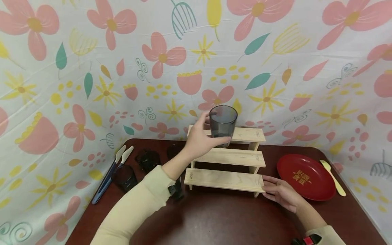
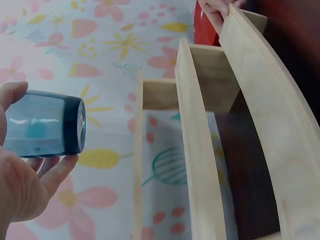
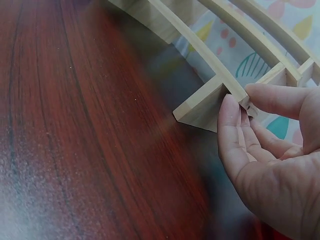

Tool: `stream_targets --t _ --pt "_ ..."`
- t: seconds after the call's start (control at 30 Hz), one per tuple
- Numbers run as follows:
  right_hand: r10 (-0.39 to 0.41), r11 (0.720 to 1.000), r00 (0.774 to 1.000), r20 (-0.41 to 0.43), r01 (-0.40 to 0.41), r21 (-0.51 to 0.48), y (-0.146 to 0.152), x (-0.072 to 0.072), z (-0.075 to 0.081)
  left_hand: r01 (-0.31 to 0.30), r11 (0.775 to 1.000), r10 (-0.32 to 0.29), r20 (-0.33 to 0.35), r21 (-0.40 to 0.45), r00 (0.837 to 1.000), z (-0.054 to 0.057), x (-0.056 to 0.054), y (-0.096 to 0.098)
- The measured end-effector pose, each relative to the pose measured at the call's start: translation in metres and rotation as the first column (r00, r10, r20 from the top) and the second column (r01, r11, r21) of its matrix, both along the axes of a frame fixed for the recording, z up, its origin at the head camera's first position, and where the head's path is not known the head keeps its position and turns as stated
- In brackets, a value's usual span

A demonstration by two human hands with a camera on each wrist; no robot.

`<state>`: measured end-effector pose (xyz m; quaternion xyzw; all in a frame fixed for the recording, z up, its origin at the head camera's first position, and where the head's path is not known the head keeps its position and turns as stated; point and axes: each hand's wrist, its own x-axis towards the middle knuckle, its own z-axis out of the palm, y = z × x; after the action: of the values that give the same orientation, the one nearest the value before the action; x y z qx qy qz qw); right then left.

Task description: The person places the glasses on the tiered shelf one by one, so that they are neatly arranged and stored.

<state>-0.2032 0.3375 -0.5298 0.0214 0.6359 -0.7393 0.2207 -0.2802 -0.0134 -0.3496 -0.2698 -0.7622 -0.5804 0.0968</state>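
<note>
A clear grey drinking glass (image 1: 223, 124) is gripped in my left hand (image 1: 200, 136), upright and raised above the top step of a pale wooden three-step rack (image 1: 226, 178). In the left wrist view the same glass (image 2: 42, 124) looks bluish, with the thumb on one side and fingers on the other, apart from the rack's boards (image 2: 192, 150). My right hand (image 1: 281, 192) pinches the right end of the lowest board. The right wrist view shows the thumb and fingers of that hand (image 3: 280, 150) around the board's corner (image 3: 235, 90).
On the right lie a red plate (image 1: 306, 177) with gold characters and a cream fork (image 1: 333, 178). Two pale-tipped, blue-handled utensils (image 1: 111, 173) lie at the left edge. Near them are a dark glass (image 1: 124, 178) and a black object (image 1: 148, 160). Behind hangs a flowered cloth (image 1: 190, 51).
</note>
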Motion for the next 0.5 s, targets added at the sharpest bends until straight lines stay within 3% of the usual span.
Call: stream_targets --t 0.23,0.5 --pt "0.003 1.000 1.000 -0.012 -0.002 0.005 0.000 0.002 0.000 -0.043 0.999 0.044 0.015 -0.029 0.999 -0.009 -0.027 0.061" --pt "0.007 1.000 1.000 -0.014 -0.007 0.000 0.000 0.002 0.000 -0.134 0.987 0.139 0.048 -0.093 0.989 -0.020 -0.045 0.098"
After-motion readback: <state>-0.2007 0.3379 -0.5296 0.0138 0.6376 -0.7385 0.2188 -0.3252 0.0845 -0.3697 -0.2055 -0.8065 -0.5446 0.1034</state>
